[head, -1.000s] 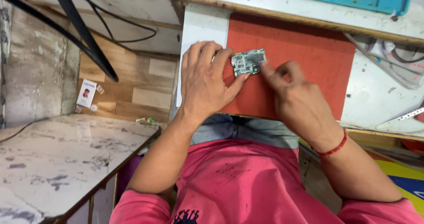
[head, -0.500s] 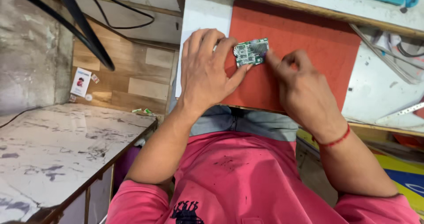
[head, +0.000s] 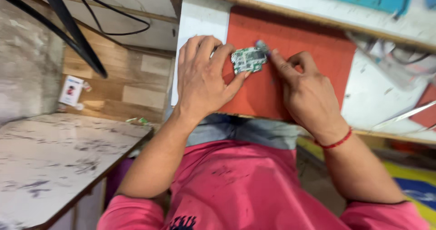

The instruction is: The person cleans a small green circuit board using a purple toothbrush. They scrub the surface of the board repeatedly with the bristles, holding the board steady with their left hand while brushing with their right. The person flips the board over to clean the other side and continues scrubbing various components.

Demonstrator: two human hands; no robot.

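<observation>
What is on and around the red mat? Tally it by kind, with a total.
Hands: 2, left hand and right hand
Circuit boards: 1, green circuit board held between them
Mats: 1, red mat
Wrist threads: 1, red thread
Total: 5

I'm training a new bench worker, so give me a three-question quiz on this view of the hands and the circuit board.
1. True or false: the small green circuit board lies on the orange mat.
2. Which hand wears the red thread bracelet? A) left B) right
3. Fill in: the left hand touches the board's ___ edge as seen in the picture.

Key: 1 true; 2 B, the right hand; 3 left.
</observation>
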